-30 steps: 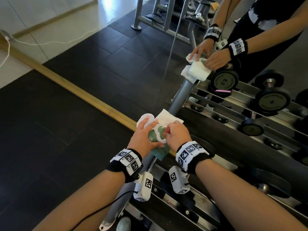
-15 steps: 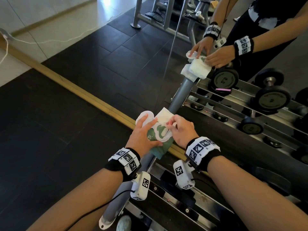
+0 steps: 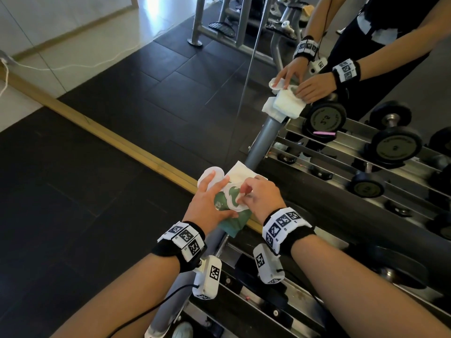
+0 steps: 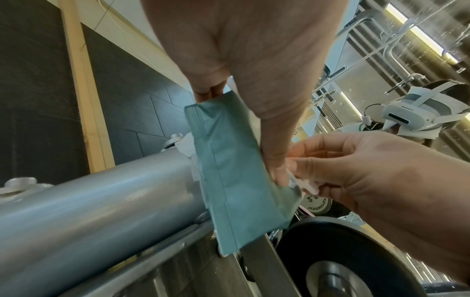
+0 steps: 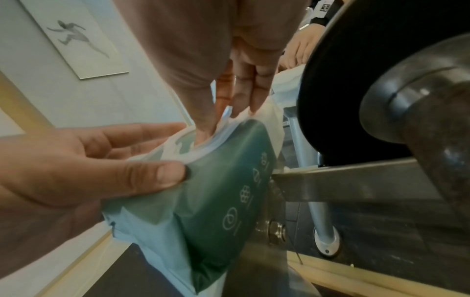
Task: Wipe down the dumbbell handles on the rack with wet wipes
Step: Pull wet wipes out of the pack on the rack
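Both hands work on one green pack of wet wipes (image 3: 233,217), which stands on the grey tube of the dumbbell rack (image 3: 262,140), at its end nearest the mirror (image 3: 170,76). The left hand (image 3: 207,203) holds the pack from the side, thumb pressed on its front and fingers stretched toward the open white lid (image 3: 210,175). The right hand (image 3: 260,197) has its fingers (image 5: 203,124) curled into the pack's opening, pinching a white wipe (image 4: 301,183). Just beside the pack, a black dumbbell (image 5: 376,84) lies on the rack.

Both forearms reaching forward, left hand (image 3: 207,206) thumb and fingers clasped, right hand (image 3: 262,197) fingers curled, pinching
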Demonstrator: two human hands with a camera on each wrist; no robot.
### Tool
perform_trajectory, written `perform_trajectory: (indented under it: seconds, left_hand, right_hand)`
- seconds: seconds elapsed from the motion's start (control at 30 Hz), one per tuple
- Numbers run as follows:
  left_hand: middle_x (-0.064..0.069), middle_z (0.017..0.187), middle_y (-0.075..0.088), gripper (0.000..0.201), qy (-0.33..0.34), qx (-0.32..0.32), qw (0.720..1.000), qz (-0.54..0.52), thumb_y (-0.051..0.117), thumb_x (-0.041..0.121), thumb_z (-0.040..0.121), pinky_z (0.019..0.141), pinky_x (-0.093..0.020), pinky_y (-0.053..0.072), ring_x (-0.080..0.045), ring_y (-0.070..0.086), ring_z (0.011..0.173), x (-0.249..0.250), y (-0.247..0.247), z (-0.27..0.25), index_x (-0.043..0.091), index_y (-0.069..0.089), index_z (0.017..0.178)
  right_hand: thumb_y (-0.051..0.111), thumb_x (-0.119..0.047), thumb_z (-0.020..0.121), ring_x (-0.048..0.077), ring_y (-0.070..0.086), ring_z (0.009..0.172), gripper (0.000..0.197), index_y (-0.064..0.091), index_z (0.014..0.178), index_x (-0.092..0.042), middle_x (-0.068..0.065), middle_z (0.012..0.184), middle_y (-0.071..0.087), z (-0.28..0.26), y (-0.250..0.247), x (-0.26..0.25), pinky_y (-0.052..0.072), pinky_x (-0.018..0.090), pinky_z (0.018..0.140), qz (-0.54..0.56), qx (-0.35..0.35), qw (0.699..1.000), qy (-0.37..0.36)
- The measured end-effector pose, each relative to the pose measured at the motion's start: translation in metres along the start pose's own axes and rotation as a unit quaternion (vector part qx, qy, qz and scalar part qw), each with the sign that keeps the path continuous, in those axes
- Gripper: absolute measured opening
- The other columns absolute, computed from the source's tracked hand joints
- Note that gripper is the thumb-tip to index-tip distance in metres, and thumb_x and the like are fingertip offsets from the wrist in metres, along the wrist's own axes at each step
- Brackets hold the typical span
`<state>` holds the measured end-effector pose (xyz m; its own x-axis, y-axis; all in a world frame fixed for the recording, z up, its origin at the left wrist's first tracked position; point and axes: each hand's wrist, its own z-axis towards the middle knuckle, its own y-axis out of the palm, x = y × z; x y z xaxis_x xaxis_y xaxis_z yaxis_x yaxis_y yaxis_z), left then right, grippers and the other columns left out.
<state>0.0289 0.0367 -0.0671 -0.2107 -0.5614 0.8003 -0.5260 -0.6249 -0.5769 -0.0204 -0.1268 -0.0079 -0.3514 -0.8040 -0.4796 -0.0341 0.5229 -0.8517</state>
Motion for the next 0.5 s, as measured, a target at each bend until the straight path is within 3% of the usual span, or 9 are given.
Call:
perform_trajectory:
  seconds: [0.2, 0.33, 0.5]
  left_hand:
    - [0.014, 0.161, 0.010, 0.095, 0.008, 0.001, 1.000, 0.006, 0.087, 0.038, 0.071, 0.103, -0.021, 0.034, -0.014, 0.032, 0.141, 0.0002, -0.0001, -0.0004, 0.045, 0.032, 0.149]
    - [0.014, 0.161, 0.009, 0.095, 0.006, -0.002, 1.000, -0.003, 0.087, 0.035, 0.071, 0.103, -0.020, 0.034, -0.014, 0.033, 0.140, 0.0020, -0.0007, -0.0017, 0.043, 0.033, 0.149]
    - [0.012, 0.163, 0.005, 0.093, 0.021, 0.003, 1.000, -0.016, 0.088, 0.036, 0.070, 0.107, -0.018, 0.027, -0.012, 0.022, 0.145, 0.0049, 0.0026, -0.0060, 0.040, 0.037, 0.148]
  right_hand:
    - [0.074, -0.017, 0.082, 0.020, 0.060, 0.088, 0.005, 0.071, 0.080, -0.021, -0.002, 0.093, 0.059, 0.0050, 0.0025, 0.0015, 0.050, 0.032, 0.080, -0.009, 0.005, 1.000, -0.008]
    - [0.068, -0.013, 0.086, 0.022, 0.057, 0.096, 0.005, 0.072, 0.085, -0.016, 0.001, 0.099, 0.058, 0.0055, 0.0031, 0.0013, 0.048, 0.037, 0.087, -0.025, -0.009, 0.999, -0.032]
    - [0.064, -0.021, 0.087, 0.017, 0.053, 0.100, 0.008, 0.066, 0.084, -0.028, -0.011, 0.094, 0.055, 0.0047, 0.0009, 0.0042, 0.034, 0.035, 0.088, -0.066, -0.007, 0.997, -0.044]
